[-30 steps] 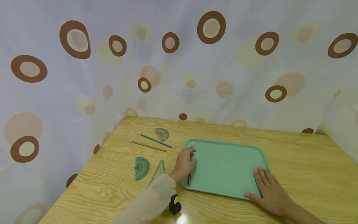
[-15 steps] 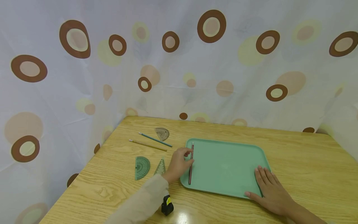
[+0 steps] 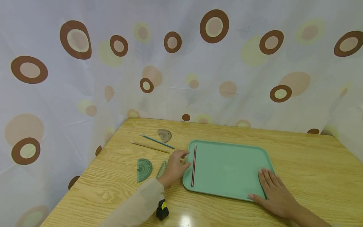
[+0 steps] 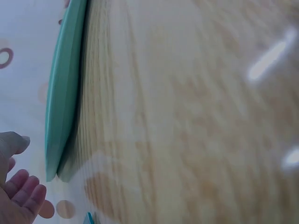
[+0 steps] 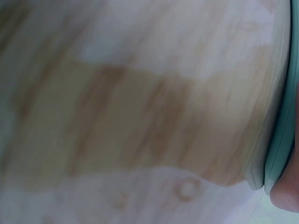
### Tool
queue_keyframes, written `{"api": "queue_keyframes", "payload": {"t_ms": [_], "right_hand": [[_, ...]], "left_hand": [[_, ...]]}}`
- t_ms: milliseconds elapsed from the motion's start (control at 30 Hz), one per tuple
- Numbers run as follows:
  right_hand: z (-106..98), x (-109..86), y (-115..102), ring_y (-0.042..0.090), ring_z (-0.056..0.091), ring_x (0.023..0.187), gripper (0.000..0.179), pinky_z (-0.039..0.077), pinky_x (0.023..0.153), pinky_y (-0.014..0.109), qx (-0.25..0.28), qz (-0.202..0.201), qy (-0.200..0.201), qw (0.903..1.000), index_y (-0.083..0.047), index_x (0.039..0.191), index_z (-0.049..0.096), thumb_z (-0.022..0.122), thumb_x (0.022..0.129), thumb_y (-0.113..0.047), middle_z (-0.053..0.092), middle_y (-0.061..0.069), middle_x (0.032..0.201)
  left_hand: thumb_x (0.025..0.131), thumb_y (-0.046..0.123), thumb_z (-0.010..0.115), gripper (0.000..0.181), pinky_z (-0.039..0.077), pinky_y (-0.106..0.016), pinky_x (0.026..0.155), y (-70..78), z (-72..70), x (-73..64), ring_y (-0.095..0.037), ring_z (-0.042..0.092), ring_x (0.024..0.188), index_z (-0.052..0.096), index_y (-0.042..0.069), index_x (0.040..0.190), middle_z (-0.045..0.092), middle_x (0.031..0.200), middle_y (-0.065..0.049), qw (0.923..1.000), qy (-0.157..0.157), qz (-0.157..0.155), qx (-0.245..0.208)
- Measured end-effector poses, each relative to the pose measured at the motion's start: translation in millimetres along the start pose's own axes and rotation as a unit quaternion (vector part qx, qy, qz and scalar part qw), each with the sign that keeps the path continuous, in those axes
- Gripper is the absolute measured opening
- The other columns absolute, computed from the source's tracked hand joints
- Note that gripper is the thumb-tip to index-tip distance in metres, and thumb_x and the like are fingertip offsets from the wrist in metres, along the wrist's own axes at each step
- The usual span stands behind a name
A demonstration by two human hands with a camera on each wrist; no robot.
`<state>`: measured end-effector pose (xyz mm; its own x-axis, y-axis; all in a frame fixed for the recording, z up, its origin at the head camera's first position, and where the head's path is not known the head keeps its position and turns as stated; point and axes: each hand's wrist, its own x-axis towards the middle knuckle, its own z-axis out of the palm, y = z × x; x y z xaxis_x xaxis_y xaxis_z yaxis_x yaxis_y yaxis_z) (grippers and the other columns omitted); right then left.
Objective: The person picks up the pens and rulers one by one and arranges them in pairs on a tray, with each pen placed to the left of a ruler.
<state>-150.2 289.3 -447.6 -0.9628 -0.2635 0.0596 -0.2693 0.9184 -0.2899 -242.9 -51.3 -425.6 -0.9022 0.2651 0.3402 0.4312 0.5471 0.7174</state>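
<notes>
Your left hand (image 3: 173,168), empty, fingers parted, has drawn back from slim dark-red pencil (image 3: 194,165), loose on green rectangular tray (image 3: 227,170): placement looks done. Your right hand (image 3: 274,194) lies flat at rim.

Left hand (image 3: 174,167) with fingers (image 3: 181,153) loosely bent, thumb apart, right hand (image 3: 275,194) flat, fingers straight, thumb spread

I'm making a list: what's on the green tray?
On the green tray, a red pencil lies near the left edge; the right hand rests on the right edge, hiding whatever is beneath it.
</notes>
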Motion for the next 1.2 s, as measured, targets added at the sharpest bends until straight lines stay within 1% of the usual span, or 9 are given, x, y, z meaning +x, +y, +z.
{"api": "queue_keyframes", "payload": {"t_ms": [100,167,233,333,633,833,1000,1200], "right_hand": [[0,0.0,-1,0.047,0.003,0.139,0.094,-0.03,0.105,0.03,-0.003,0.0,0.0,1.0,0.013,0.143,0.013,0.053,0.087,-0.052,0.01,0.034,0.149],[0,-0.2,-1,0.047,0.003,0.139,0.094,-0.03,0.105,0.03,-0.004,0.001,0.0,1.0,0.013,0.143,0.013,0.053,0.087,-0.052,0.011,0.034,0.149],[0,-0.2,0,0.046,0.003,0.14,0.094,-0.03,0.105,0.029,-0.007,0.001,0.001,1.0,0.012,0.143,0.013,0.053,0.087,-0.052,0.011,0.034,0.149],[1,-0.3,0,0.046,0.003,0.14,0.094,-0.03,0.105,0.029,-0.009,0.001,0.0,1.0,0.012,0.143,0.013,0.053,0.087,-0.052,0.011,0.034,0.149],[0,-0.4,0,0.046,0.003,0.14,0.094,-0.031,0.105,0.029,-0.005,0.0,0.001,1.0,0.012,0.144,0.013,0.053,0.087,-0.052,0.011,0.034,0.149],[1,0.1,1,0.046,0.002,0.14,0.094,-0.031,0.105,0.029,-0.005,-0.001,0.002,1.0,0.012,0.143,0.012,0.053,0.088,-0.051,0.01,0.034,0.149],[1,-0.1,1,0.047,0.003,0.139,0.094,-0.03,0.105,0.03,0.002,0.001,-0.001,1.0,0.012,0.144,0.012,0.053,0.087,-0.052,0.01,0.034,0.149],[0,-0.3,1,0.047,0.004,0.139,0.094,-0.03,0.105,0.03,-0.001,0.0,0.002,1.0,0.012,0.143,0.013,0.053,0.087,-0.052,0.011,0.034,0.149]], "left_hand": [[0.081,0.005,0.069,0.035,0.052,-0.033,0.078,-1.0,-2.3,-1.7,-0.026,0.056,0.095,0.06,-0.004,0.114,0.059,0.107,-0.017,1.0,0.005,-0.002,0.007],[0.08,0.005,0.07,0.035,0.051,-0.033,0.078,-3.1,-3.6,-2.8,-0.026,0.056,0.094,0.061,-0.003,0.113,0.059,0.106,-0.016,0.9999,0.01,0.002,0.014],[0.08,0.005,0.07,0.035,0.051,-0.033,0.078,-5.1,-5.2,-4.1,-0.027,0.056,0.094,0.061,-0.003,0.113,0.059,0.107,-0.017,0.9998,0.011,0.008,0.018],[0.081,0.007,0.069,0.035,0.051,-0.034,0.078,-8.4,-8.3,-6.1,-0.027,0.056,0.095,0.06,-0.002,0.114,0.059,0.109,-0.016,0.9997,0.008,0.009,0.024],[0.082,0.009,0.069,0.038,0.05,-0.041,0.085,-13.1,-15.2,-10.6,-0.031,0.055,0.104,0.059,-0.002,0.117,0.058,0.115,-0.016,0.9996,0.007,-0.01,0.026],[0.082,0.011,0.07,0.041,0.049,-0.045,0.088,-13.9,-19.0,-13.1,-0.033,0.055,0.108,0.057,-0.003,0.119,0.056,0.117,-0.018,0.9995,0.002,-0.007,0.029],[0.082,0.011,0.07,0.043,0.048,-0.045,0.09,-15.7,-22.0,-16.4,-0.033,0.055,0.11,0.057,-0.002,0.12,0.056,0.116,-0.017,0.9992,0.001,-0.005,0.04],[0.081,0.015,0.071,0.05,0.046,-0.047,0.093,-20.0,-26.3,-20.1,-0.034,0.052,0.114,0.053,-0.003,0.124,0.053,0.123,-0.018,0.9982,0.002,-0.019,0.057]]}}
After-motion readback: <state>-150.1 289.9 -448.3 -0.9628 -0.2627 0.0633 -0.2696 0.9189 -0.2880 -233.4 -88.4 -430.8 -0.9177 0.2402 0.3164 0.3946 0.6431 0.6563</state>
